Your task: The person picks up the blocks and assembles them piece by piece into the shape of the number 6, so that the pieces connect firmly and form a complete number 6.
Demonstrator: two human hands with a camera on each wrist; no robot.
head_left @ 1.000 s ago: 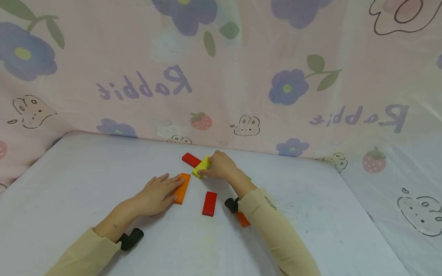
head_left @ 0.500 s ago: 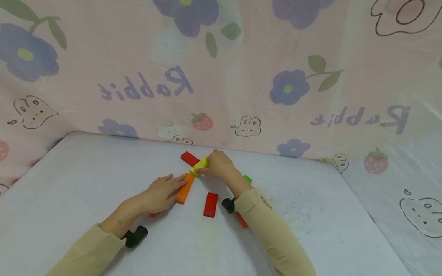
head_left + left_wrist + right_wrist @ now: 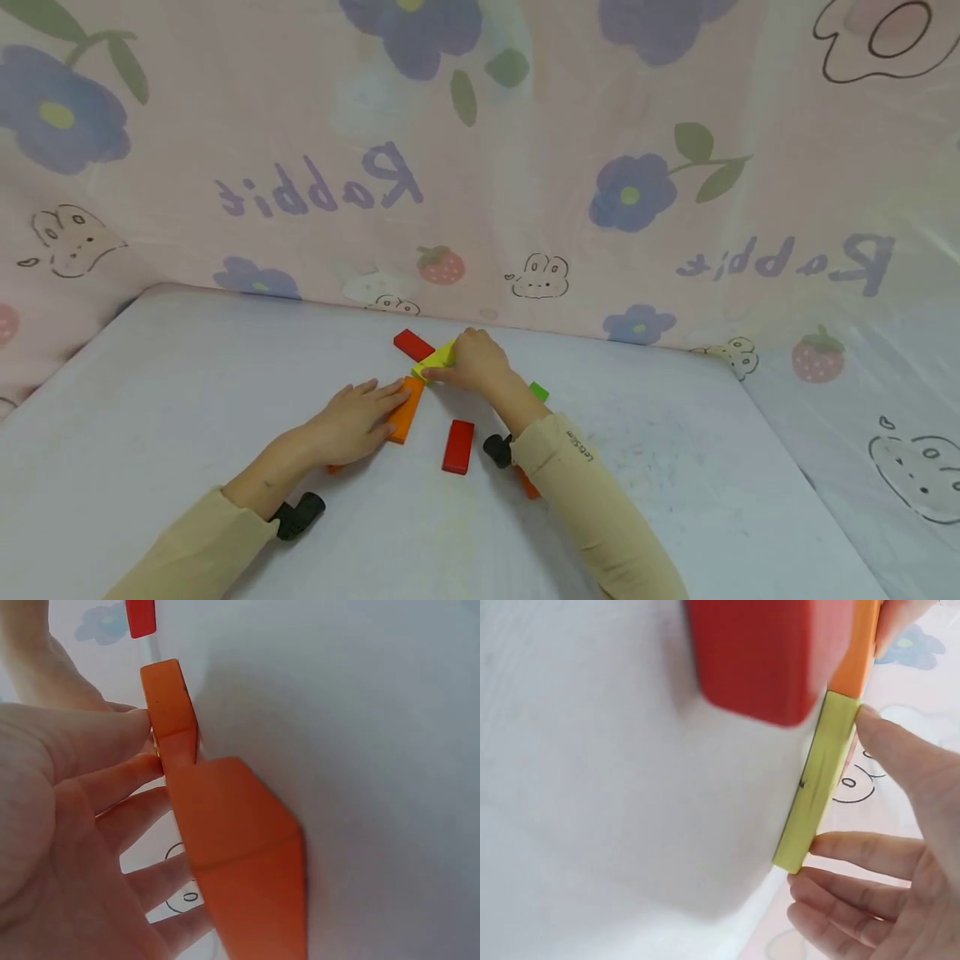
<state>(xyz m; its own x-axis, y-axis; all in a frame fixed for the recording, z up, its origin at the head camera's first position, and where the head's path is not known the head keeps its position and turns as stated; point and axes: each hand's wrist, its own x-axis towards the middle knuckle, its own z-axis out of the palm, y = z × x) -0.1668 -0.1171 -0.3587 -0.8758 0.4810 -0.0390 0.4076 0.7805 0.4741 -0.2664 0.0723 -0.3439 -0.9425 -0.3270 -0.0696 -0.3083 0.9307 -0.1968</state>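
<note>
My left hand (image 3: 348,427) lies with extended fingers on an orange block (image 3: 406,412), its thumb near the block's close end. My right hand (image 3: 474,360) grips a yellow block (image 3: 435,360), thumb toward one end and fingers curled at the far end. In the right wrist view, the yellow block (image 3: 817,780) meets the end of the orange block (image 3: 856,656). A red block (image 3: 413,344) sits just behind the yellow one; whether they touch is unclear. Under the left palm, another orange block (image 3: 334,468) is mostly hidden, though it looms large in the left wrist view.
Between the arms lies a red block (image 3: 458,447) on the white table (image 3: 675,500). A green block (image 3: 538,391) and an orange block (image 3: 529,483) are partly covered by the right arm. Behind the table hangs a printed cloth (image 3: 480,167). Black wrist devices (image 3: 300,515) sit under both cuffs.
My left hand has slid the orange block a little to the right until its far end reaches the yellow block. The yellow block has shifted slightly left in my right hand.
</note>
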